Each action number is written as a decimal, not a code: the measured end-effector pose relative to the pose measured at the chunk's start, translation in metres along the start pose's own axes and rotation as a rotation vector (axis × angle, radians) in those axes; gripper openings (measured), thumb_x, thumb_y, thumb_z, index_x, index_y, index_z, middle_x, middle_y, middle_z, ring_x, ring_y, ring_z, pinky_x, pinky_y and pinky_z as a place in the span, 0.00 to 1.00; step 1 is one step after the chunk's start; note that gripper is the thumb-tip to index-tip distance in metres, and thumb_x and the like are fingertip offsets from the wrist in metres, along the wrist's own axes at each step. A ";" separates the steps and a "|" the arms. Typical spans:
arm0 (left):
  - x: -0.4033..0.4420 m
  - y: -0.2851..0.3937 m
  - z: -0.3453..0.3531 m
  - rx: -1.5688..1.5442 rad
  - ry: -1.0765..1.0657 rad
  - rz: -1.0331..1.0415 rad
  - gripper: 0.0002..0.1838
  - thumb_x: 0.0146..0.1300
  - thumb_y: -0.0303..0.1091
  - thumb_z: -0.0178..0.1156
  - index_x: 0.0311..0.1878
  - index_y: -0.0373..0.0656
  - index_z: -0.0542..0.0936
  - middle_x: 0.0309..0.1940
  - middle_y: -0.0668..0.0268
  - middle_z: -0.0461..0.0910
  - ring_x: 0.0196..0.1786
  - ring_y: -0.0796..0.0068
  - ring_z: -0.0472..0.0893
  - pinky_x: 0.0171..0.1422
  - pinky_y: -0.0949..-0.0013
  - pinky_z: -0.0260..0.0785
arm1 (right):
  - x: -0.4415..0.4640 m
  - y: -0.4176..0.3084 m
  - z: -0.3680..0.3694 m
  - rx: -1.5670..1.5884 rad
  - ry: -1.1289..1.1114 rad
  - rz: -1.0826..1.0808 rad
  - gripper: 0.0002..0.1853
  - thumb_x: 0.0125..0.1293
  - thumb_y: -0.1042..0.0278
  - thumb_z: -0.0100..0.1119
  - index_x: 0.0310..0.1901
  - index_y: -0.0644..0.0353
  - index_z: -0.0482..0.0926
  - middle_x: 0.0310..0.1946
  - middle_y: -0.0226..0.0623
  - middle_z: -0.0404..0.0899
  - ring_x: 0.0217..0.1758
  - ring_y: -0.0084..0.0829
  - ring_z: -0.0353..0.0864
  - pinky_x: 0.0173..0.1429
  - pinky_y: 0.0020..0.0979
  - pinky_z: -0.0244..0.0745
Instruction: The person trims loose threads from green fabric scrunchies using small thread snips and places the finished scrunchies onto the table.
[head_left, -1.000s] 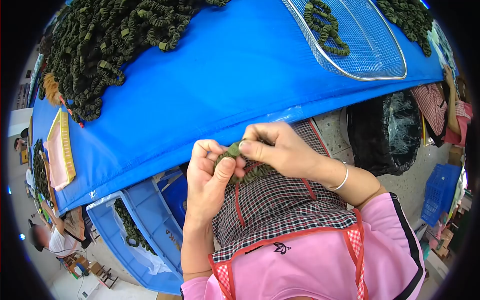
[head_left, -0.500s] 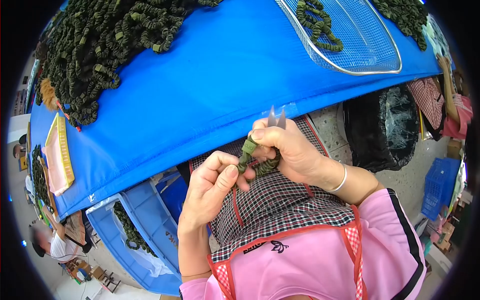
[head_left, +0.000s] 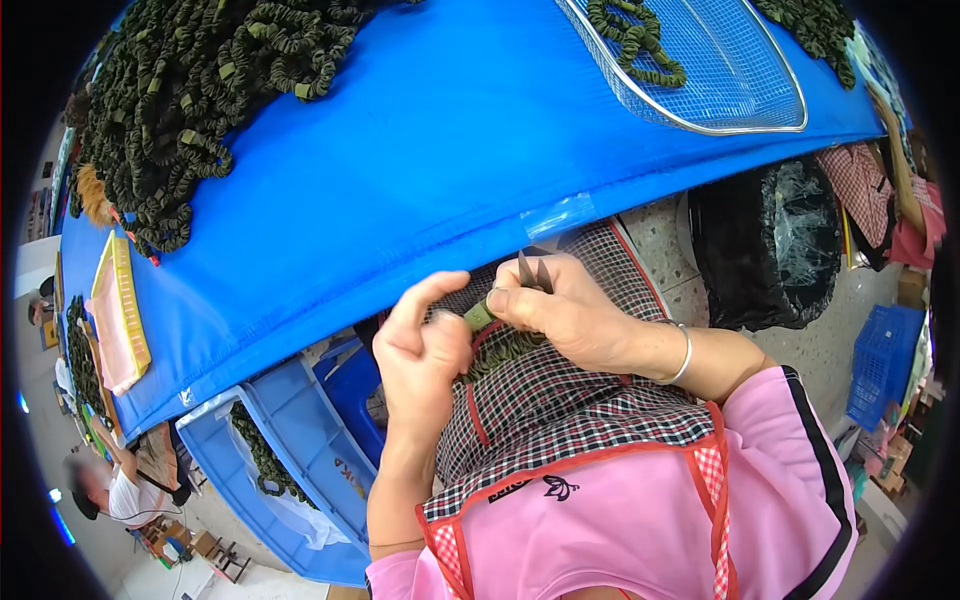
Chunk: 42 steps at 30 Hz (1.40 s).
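Observation:
A dark green scrunchie [head_left: 502,358] with a lighter green fabric tag [head_left: 478,318] is stretched between my two hands over my checked apron. My left hand [head_left: 420,345] pinches its left side, with the index finger raised and slightly blurred. In my right hand [head_left: 570,312] the other side of the scrunchie is gripped at the tag by thumb and finger. That same hand also holds thread snips [head_left: 534,273], whose two blades point up and away from me, a little apart. The handles are hidden inside the palm.
A large heap of green scrunchies [head_left: 215,90] covers the blue table [head_left: 400,150] at left. Several lie in a wire mesh basket [head_left: 740,70]. Blue crates [head_left: 330,450] stand below left, a black-lined bin [head_left: 765,250] at right. Other people work at both sides.
Both hands have come lower, toward my lap, with the scrunchie. The left index finger has lifted, the tag has turned, and the snips now tilt more to the left.

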<state>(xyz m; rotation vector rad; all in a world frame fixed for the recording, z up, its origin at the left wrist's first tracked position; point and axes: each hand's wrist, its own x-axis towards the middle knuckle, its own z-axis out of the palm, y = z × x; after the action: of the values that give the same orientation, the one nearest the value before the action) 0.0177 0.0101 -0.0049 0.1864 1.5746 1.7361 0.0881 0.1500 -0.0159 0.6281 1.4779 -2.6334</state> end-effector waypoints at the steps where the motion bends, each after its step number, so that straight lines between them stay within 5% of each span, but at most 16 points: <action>1: -0.002 0.001 0.004 0.274 0.043 0.094 0.14 0.57 0.32 0.57 0.46 0.37 0.74 0.09 0.80 0.63 0.14 0.92 0.58 0.21 0.83 0.49 | -0.001 -0.001 0.000 -0.046 -0.012 -0.028 0.11 0.58 0.68 0.52 0.20 0.57 0.68 0.16 0.20 0.62 0.21 0.11 0.55 0.23 0.19 0.51; 2: -0.004 0.004 0.005 0.201 0.025 0.036 0.15 0.52 0.26 0.63 0.44 0.35 0.77 0.13 0.77 0.70 0.18 0.94 0.62 0.21 0.86 0.48 | -0.003 -0.005 0.000 -0.092 -0.024 -0.056 0.10 0.59 0.68 0.52 0.21 0.57 0.68 0.17 0.20 0.62 0.21 0.12 0.56 0.24 0.19 0.51; 6: -0.005 -0.001 -0.004 0.097 0.004 0.072 0.08 0.54 0.27 0.61 0.37 0.35 0.77 0.18 0.74 0.72 0.20 0.92 0.64 0.21 0.84 0.50 | -0.004 -0.010 -0.001 -0.110 -0.036 -0.080 0.10 0.59 0.67 0.52 0.22 0.58 0.69 0.17 0.20 0.63 0.21 0.12 0.57 0.24 0.19 0.52; 9: -0.007 0.004 -0.009 -0.112 -0.034 0.018 0.04 0.56 0.27 0.59 0.31 0.37 0.74 0.19 0.73 0.72 0.19 0.91 0.63 0.22 0.83 0.51 | -0.003 -0.013 -0.003 -0.035 -0.014 -0.075 0.10 0.58 0.67 0.53 0.21 0.57 0.68 0.16 0.22 0.62 0.21 0.14 0.56 0.25 0.20 0.51; 10: -0.008 0.010 -0.008 -0.096 -0.036 -0.052 0.05 0.57 0.28 0.56 0.31 0.41 0.70 0.13 0.76 0.64 0.15 0.88 0.58 0.26 0.79 0.57 | -0.002 -0.014 -0.004 0.016 -0.027 -0.071 0.10 0.57 0.67 0.53 0.20 0.57 0.68 0.16 0.22 0.62 0.20 0.15 0.56 0.25 0.20 0.51; 22: -0.006 0.004 -0.021 -0.210 -0.088 -0.058 0.11 0.60 0.32 0.54 0.43 0.38 0.71 0.23 0.69 0.74 0.21 0.87 0.65 0.26 0.85 0.55 | 0.016 -0.010 -0.005 -0.145 -0.241 0.033 0.14 0.64 0.56 0.50 0.32 0.61 0.72 0.25 0.25 0.69 0.28 0.14 0.63 0.32 0.18 0.60; 25: -0.006 -0.002 -0.015 -0.198 -0.058 0.014 0.12 0.62 0.35 0.53 0.44 0.39 0.70 0.23 0.70 0.73 0.21 0.89 0.63 0.25 0.85 0.53 | 0.014 -0.004 -0.003 -0.222 -0.271 -0.095 0.14 0.64 0.58 0.50 0.33 0.62 0.71 0.25 0.25 0.68 0.29 0.15 0.64 0.34 0.19 0.62; 32: -0.003 0.000 -0.022 -0.073 -0.180 -0.088 0.14 0.64 0.42 0.49 0.39 0.40 0.72 0.17 0.73 0.68 0.17 0.90 0.58 0.21 0.85 0.46 | 0.016 0.004 0.003 -0.041 -0.228 -0.068 0.12 0.65 0.62 0.50 0.28 0.60 0.70 0.23 0.23 0.68 0.28 0.13 0.62 0.32 0.18 0.61; 42: -0.002 -0.004 -0.014 -0.155 -0.174 -0.023 0.13 0.66 0.41 0.46 0.37 0.40 0.71 0.16 0.73 0.67 0.17 0.87 0.59 0.22 0.82 0.51 | 0.020 -0.008 0.001 -0.285 -0.262 -0.204 0.12 0.59 0.62 0.59 0.32 0.61 0.70 0.23 0.23 0.68 0.28 0.13 0.64 0.32 0.18 0.62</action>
<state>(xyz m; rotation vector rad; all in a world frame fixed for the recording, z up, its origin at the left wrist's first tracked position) 0.0127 -0.0028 -0.0104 0.2351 1.3071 1.7658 0.0678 0.1561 -0.0164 0.1086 1.8632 -2.4460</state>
